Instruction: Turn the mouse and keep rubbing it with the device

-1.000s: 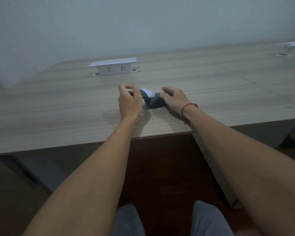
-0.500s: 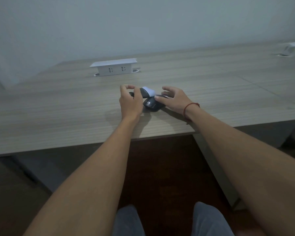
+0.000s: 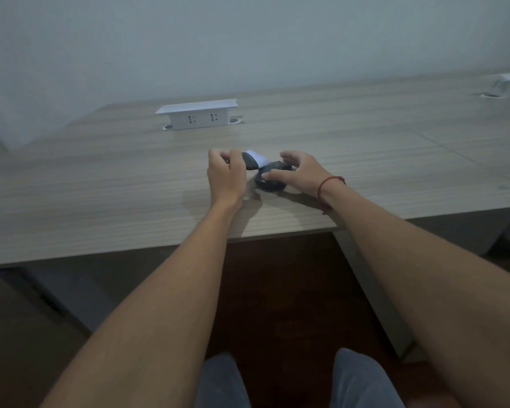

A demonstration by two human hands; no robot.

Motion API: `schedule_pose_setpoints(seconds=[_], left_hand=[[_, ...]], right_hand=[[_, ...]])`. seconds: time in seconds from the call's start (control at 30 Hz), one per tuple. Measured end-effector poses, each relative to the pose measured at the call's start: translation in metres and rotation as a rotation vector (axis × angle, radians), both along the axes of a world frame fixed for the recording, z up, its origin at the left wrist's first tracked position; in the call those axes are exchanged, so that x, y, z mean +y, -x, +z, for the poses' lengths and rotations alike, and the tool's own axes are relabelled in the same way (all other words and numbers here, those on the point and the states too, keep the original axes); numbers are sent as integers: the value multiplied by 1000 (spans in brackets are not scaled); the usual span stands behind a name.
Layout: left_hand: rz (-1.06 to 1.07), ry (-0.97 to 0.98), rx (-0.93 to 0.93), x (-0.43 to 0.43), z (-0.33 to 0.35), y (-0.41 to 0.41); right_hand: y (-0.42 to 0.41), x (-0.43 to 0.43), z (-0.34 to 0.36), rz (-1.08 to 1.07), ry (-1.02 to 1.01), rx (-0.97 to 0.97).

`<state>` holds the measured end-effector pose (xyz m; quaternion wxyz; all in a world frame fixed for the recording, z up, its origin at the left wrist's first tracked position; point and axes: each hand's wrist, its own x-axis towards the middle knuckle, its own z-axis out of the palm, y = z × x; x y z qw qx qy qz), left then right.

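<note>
The left hand (image 3: 226,178) grips a dark, white-tipped object (image 3: 253,161) above the worktop (image 3: 100,187). The right hand (image 3: 301,173), fingers curled, holds a dark mouse-like object (image 3: 270,184).

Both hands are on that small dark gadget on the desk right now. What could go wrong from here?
1. The left hand pinches only the end of the dark piece with the white tip, which is lifted off the desk; it could slip out.
2. The right hand covers the dark object, so its hold cannot be checked, and the object may skid on the smooth wood.
</note>
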<state>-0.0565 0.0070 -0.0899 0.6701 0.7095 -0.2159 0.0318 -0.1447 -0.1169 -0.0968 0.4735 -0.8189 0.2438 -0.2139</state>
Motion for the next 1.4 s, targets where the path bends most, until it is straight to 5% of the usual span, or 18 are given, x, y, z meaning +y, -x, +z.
schedule_pose_setpoints(seconds=[0.43,0.57,0.77,1.1,1.27,1.4], left_hand=[[330,-197,-40,2,-3,-3],[226,-109,-137,2,-2,-1],[368,-313,-94,1,-2,-1],[14,-31,-111,-1,-3,-1],[-131,-84,-50,-3,-8,-7],[-19,-181,-71,-6,-10,-8]], right_hand=[[-8,0,-2,-45,20,-13],[-12,-1,-5,-81,0,-56],[-5,-3,-3,-55,11,-74],[-1,4,-7,-73,153,0],[1,4,-8,-53,149,-34],[0,6,-8,-48,150,-54]])
